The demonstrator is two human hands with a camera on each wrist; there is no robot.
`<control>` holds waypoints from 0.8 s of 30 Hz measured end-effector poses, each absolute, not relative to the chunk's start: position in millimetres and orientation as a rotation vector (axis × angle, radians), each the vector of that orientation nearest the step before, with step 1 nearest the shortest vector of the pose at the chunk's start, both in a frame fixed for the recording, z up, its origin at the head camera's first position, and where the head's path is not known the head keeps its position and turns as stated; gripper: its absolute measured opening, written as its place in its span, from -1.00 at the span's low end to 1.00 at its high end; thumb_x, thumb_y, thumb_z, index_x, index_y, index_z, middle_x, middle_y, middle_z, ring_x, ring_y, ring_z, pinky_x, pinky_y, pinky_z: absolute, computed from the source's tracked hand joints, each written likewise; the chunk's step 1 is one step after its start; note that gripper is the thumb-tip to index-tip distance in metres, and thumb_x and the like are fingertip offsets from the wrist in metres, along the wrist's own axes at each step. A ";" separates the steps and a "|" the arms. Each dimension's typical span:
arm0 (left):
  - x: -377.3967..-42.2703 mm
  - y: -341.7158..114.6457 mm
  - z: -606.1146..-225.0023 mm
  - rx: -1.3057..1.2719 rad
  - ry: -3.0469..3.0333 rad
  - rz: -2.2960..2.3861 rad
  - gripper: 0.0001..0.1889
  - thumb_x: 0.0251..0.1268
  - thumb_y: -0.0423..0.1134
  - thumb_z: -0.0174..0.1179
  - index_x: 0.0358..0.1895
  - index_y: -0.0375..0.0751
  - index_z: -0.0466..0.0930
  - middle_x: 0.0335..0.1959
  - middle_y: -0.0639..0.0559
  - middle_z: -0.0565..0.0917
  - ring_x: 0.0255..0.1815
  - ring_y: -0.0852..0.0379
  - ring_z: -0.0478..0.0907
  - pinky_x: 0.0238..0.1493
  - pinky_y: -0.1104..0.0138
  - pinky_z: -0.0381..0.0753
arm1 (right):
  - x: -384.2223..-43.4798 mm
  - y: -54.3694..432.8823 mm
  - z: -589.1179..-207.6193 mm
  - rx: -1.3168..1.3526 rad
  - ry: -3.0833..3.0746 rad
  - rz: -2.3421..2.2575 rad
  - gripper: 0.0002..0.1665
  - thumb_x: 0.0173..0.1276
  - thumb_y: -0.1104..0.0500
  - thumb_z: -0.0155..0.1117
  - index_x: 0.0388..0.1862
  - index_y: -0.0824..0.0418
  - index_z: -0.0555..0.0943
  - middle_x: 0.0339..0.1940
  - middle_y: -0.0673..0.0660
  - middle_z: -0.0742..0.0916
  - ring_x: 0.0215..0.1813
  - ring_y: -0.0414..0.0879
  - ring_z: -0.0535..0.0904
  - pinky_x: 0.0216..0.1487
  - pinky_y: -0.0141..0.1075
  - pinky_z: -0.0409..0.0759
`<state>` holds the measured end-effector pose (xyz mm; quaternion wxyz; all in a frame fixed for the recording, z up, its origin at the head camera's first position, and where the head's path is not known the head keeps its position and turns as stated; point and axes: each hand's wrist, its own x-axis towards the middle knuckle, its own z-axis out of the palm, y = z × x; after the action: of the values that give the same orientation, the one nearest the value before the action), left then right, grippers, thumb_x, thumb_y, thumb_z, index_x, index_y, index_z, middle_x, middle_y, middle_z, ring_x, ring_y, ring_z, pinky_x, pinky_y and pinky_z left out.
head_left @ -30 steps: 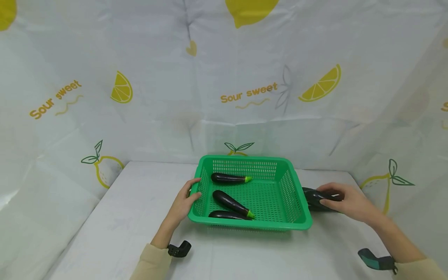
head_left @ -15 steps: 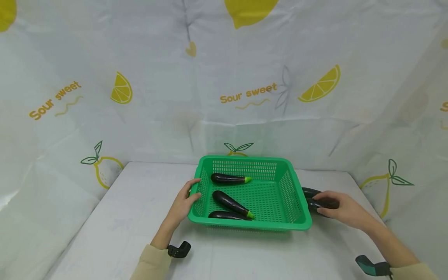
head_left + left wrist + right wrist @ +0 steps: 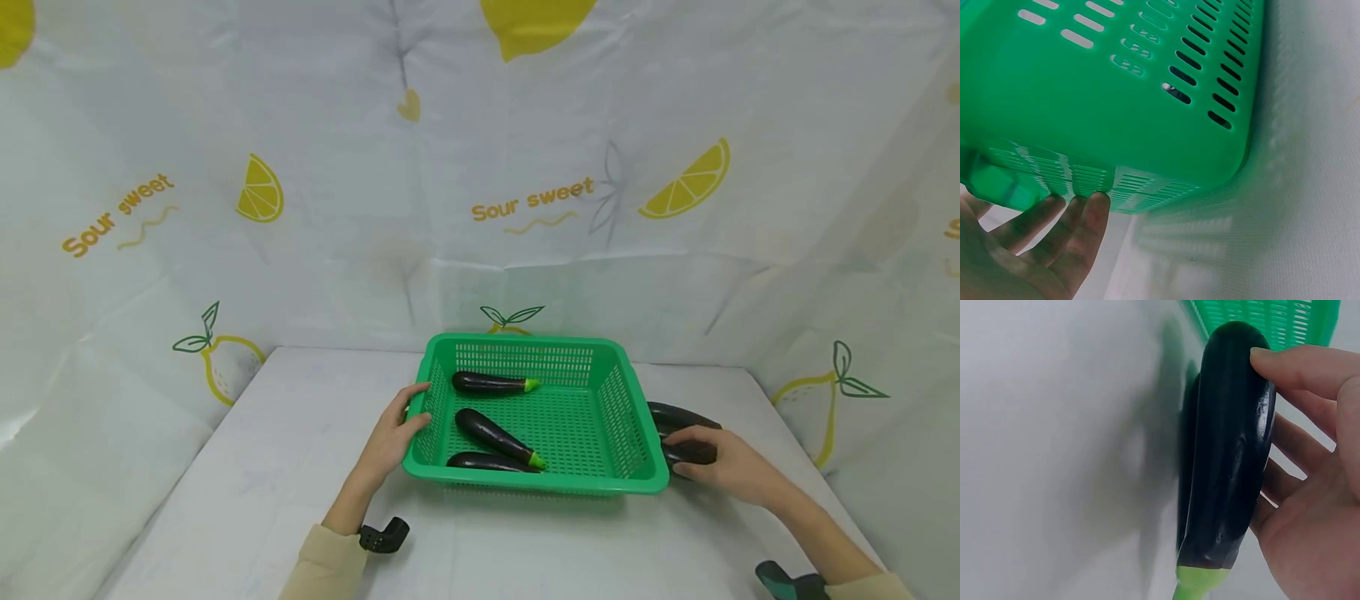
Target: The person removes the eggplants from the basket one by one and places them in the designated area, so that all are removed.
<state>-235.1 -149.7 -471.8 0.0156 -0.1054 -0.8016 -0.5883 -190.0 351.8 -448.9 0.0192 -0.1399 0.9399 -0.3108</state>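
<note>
A green plastic basket (image 3: 536, 483) stands on the white table, with three dark purple eggplants inside: one at the back (image 3: 489, 382), one slanted in the middle (image 3: 495, 435) and one along the near wall (image 3: 491, 461). My left hand (image 3: 392, 433) holds the basket's left rim; the left wrist view shows its fingertips (image 3: 1094, 209) against the wall. Just right of the basket, my right hand (image 3: 723, 467) grips another eggplant (image 3: 1229, 450) between thumb and fingers, its green stem towards the wrist camera. Behind it lies a further eggplant (image 3: 678, 413), partly covered by the hand.
The white table (image 3: 300, 500) extends to the left and in front of the basket. A white sheet printed with lemons (image 3: 420, 208) hangs behind and at both sides. Each wrist carries a small dark camera, such as the left one (image 3: 385, 535).
My right hand has moved towards the person and slightly left, to the nearer eggplant beside the basket. More of the eggplant behind it shows. The left hand and basket stay put.
</note>
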 end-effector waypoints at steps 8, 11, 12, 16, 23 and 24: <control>-235.6 -150.0 -472.9 -0.316 -2.505 -1.813 -0.46 0.54 -0.20 0.10 0.52 -0.01 0.31 0.55 -0.20 0.25 0.48 -0.29 0.30 0.29 -0.23 0.38 | -187.3 348.9 -454.9 -0.469 2.926 -0.956 -0.63 0.15 0.18 0.57 -0.04 0.11 0.71 0.01 0.13 0.74 0.22 0.39 0.53 0.08 0.37 0.46; -235.0 -149.9 -472.3 -0.318 -2.502 -1.823 -0.47 0.55 -0.21 0.09 0.52 -0.01 0.31 0.55 -0.21 0.26 0.47 -0.30 0.31 0.28 -0.22 0.39 | -186.4 348.1 -456.2 -0.476 2.929 -0.961 -0.62 0.13 0.21 0.58 -0.05 0.11 0.71 0.00 0.10 0.75 0.23 0.39 0.52 0.11 0.39 0.43; -234.9 -149.8 -472.1 -0.319 -2.501 -1.826 -0.47 0.55 -0.21 0.09 0.52 -0.01 0.32 0.55 -0.22 0.26 0.46 -0.30 0.32 0.27 -0.22 0.40 | -186.1 348.0 -456.6 -0.478 2.930 -0.961 -0.62 0.13 0.23 0.57 -0.05 0.12 0.71 0.00 0.10 0.75 0.24 0.40 0.51 0.12 0.39 0.42; -234.4 -149.0 -471.2 -0.314 -2.494 -1.834 -0.47 0.55 -0.22 0.10 0.52 -0.04 0.32 0.54 -0.23 0.27 0.44 -0.31 0.34 0.26 -0.21 0.42 | -185.1 347.2 -458.2 -0.477 2.936 -0.943 -0.61 0.10 0.26 0.57 -0.06 0.14 0.71 0.00 0.12 0.75 0.24 0.43 0.50 0.12 0.42 0.39; -235.2 -148.4 -472.3 -0.294 -2.479 -1.846 -0.47 0.55 -0.23 0.10 0.52 -0.08 0.31 0.55 -0.24 0.26 0.46 -0.31 0.32 0.28 -0.24 0.38 | -184.2 346.8 -460.8 -0.503 2.945 -0.913 -0.60 0.08 0.32 0.56 -0.06 0.15 0.71 -0.03 0.08 0.75 0.21 0.37 0.54 0.15 0.38 0.41; -235.3 -148.5 -472.5 -0.293 -2.480 -1.845 -0.47 0.55 -0.23 0.10 0.52 -0.08 0.31 0.55 -0.23 0.26 0.46 -0.31 0.32 0.28 -0.24 0.38 | -184.3 346.9 -461.0 -0.517 2.953 -0.896 -0.59 0.08 0.32 0.56 -0.06 0.15 0.71 -0.03 0.07 0.75 0.20 0.35 0.55 0.15 0.37 0.43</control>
<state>-235.3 -148.5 -472.5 0.0184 -0.0942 -0.7987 -0.5941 -184.3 346.9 -461.0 0.0064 -0.1653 0.9438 -0.2862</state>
